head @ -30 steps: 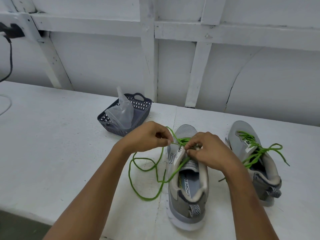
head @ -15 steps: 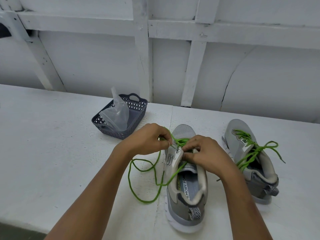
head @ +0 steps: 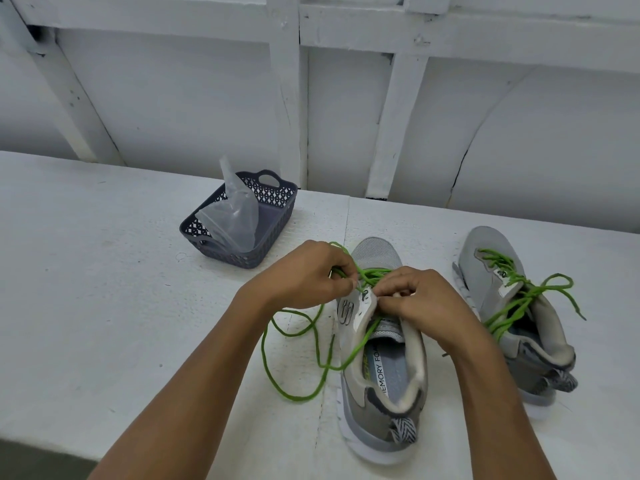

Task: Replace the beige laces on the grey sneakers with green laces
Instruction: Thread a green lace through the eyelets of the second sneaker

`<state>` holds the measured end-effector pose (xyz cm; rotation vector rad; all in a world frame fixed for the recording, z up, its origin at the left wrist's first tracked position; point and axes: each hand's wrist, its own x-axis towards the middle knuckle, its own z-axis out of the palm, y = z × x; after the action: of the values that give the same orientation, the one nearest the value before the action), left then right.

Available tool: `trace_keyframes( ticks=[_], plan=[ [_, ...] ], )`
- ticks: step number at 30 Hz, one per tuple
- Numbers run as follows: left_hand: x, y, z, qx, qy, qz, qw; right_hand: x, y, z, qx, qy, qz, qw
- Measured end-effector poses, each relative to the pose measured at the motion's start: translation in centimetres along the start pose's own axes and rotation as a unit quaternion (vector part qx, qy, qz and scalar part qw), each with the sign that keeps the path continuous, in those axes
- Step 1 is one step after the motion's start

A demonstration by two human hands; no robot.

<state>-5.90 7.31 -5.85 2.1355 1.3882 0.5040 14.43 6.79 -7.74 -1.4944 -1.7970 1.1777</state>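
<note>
Two grey sneakers stand on the white table. The near sneaker (head: pixel 382 386) is partly laced with a green lace (head: pixel 294 372) whose loose end loops over the table to its left. My left hand (head: pixel 304 275) pinches that lace just left of the eyelets. My right hand (head: pixel 419 299) grips the sneaker's upper edge by the tongue, fingers curled at the eyelets. The far sneaker (head: pixel 485 268) on the right carries a green lace (head: pixel 519 299) tied in a loose bow. No beige lace shows.
A dark blue plastic basket (head: pixel 273 244) holding a clear plastic bag (head: pixel 232 216) sits behind and left of my hands. A white panelled wall runs along the table's back edge. The table's front edge lies at the lower left.
Both hands have stayed at the near sneaker's eyelets with only small finger movement. The view has shifted slightly to the left and down.
</note>
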Motion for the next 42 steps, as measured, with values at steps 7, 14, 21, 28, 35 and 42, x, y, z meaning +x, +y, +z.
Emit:
trace_keyframes(
  ticks=[7,14,21,28,35,42],
  plan=[
    [0.4,0.0,0.0,-0.01,-0.002,0.0,1.0,0.0,0.2,0.3,0.017,0.009,0.008,1.0],
    [0.5,-0.2,0.1,0.01,-0.014,-0.005,1.0,0.0,0.1,0.4,0.011,0.015,0.014,1.0],
    [0.9,0.1,0.6,0.025,-0.034,0.005,0.999,-0.2,-0.7,0.3,0.002,0.01,0.015,1.0],
    [0.8,0.0,0.4,-0.057,-0.041,-0.01,0.997,-0.1,-2.0,0.9,-0.106,0.012,0.005,0.994],
    [0.5,0.5,0.4,-0.118,-0.047,-0.049,0.991,-0.5,-1.2,0.6,-0.011,0.081,0.006,0.997],
    [0.3,0.1,0.3,-0.138,-0.044,-0.089,0.985,-1.0,-2.5,-5.2,0.563,0.084,0.007,0.822]
  ],
)
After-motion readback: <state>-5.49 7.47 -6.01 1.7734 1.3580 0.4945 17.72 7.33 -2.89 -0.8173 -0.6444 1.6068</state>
